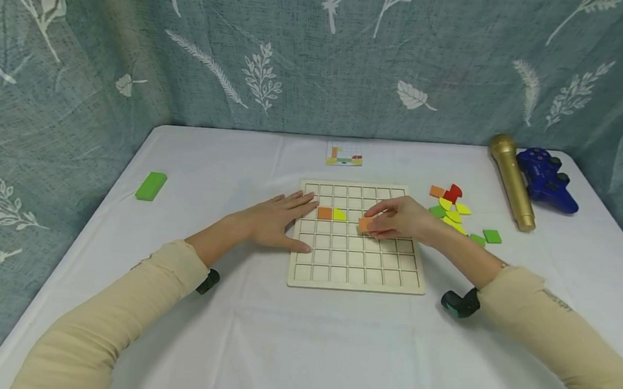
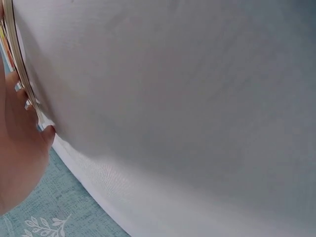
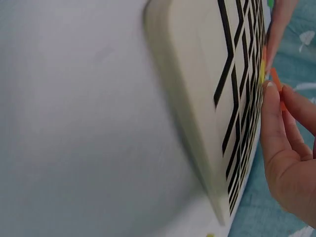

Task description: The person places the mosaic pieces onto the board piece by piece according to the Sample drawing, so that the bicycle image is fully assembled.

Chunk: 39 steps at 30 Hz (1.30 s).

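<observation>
A pale wooden grid board [image 1: 346,275] lies on the white table. In its upper left cells an orange square tile [image 1: 324,213] sits beside a yellow rounded tile [image 1: 340,214]. My left hand [image 1: 274,221] rests at the board's left edge with fingers spread, fingertips on the rim; the left wrist view shows its fingers along the board's side. Over the middle of the board, my right hand [image 1: 400,218] pinches another orange tile [image 1: 364,225] between thumb and fingers. The right wrist view shows that orange tile [image 3: 275,76] held tilted above the grid.
Right of the board lies a loose group of red, yellow, orange and green tiles [image 1: 452,216]. Farther right are a gold microphone [image 1: 512,183] and a blue game controller [image 1: 546,179]. A small pattern card [image 1: 344,154] lies behind the board, and a green block [image 1: 151,186] at left.
</observation>
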Tool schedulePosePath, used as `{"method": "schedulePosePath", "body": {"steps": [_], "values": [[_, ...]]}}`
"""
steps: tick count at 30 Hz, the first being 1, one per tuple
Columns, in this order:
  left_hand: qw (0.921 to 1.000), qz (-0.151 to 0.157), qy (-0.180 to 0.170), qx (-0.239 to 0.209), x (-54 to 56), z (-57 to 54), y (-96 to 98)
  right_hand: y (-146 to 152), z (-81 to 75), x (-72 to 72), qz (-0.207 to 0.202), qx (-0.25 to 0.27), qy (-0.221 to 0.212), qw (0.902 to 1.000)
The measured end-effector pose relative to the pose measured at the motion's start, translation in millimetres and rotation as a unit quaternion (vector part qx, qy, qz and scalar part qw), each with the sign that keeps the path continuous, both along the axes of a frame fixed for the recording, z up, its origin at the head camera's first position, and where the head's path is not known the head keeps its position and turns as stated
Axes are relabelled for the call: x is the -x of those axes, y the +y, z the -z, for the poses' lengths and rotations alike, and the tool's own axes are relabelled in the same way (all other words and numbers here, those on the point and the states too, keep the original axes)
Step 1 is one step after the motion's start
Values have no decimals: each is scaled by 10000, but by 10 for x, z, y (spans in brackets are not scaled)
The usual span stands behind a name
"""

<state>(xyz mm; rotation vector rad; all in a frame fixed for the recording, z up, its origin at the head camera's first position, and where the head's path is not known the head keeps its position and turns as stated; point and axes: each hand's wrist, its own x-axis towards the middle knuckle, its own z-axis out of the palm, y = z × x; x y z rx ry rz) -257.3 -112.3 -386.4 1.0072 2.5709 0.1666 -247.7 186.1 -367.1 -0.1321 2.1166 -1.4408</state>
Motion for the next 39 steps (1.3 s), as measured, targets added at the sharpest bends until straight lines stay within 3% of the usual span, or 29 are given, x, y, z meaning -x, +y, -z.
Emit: {"method": "schedulePosePath", "body": {"steps": [9, 17, 26, 35, 39], "values": [[10000, 7, -76, 32, 28, 1, 17, -366, 21, -29, -78, 171, 152, 9997], [9999, 30, -124, 12, 13, -9, 19, -596, 79, -24, 109, 109, 265, 9995], [9999, 59, -100, -6, 8, -10, 13, -700, 72, -62, 179, -98, 338, 9992], [10000, 26, -68, 12, 18, 1, 0, -714, 52, -78, -61, -587, 985, 9934], [10000, 36, -39, 21, 25, 10, -8, -715, 49, -78, -130, -602, 1076, 9923]]}}
